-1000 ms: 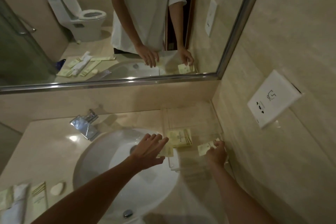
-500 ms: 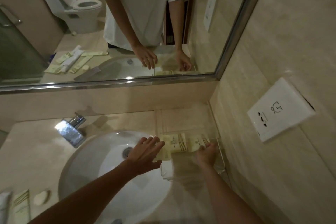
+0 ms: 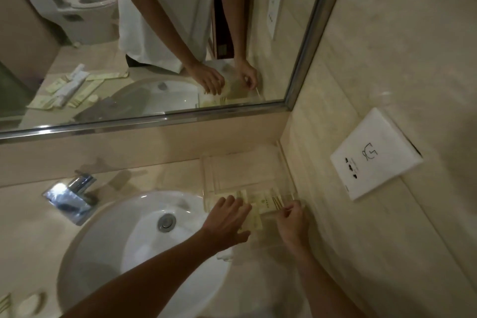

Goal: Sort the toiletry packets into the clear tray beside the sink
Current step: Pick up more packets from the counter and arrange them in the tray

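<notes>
The toiletry packets (image 3: pixel 260 201) look light, flat and papery – likely to bend or slide on the smooth plastic, so a pinch at a short edge, or flat fingers pressing from above, should serve best. They lie side by side in the near part of the clear tray (image 3: pixel 245 170), which sits between the sink (image 3: pixel 124 235) and the side wall. The left hand (image 3: pixel 227 219) rests with straight fingers on the left packet; the right hand (image 3: pixel 291 219) is curled at the right packet's near edge – whether it pinches it I cannot tell. Against the earlier frame, both hands are further into the tray and the right packet now lies flat beside the first.
</notes>
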The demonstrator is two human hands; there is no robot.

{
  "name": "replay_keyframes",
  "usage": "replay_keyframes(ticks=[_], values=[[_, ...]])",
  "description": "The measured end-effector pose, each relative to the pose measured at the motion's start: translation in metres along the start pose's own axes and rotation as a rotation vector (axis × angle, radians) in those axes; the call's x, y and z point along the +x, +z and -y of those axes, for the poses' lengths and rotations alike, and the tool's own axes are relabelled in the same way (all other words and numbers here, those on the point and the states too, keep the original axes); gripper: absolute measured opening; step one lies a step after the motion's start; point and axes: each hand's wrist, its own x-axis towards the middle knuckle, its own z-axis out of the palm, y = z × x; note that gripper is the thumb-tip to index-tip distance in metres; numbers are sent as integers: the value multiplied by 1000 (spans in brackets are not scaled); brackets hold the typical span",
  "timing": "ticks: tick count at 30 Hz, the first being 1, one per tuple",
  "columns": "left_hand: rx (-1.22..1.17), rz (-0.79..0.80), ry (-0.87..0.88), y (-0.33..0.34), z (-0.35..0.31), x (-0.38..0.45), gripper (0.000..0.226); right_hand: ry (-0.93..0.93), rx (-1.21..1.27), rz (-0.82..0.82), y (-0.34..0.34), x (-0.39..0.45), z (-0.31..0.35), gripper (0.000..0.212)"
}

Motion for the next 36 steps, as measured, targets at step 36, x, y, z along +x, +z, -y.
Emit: replay_keyframes(ticks=[36], values=[[352,120,160,6,-47,97,17,49,-139,-65,-15,-17,-41,14]])
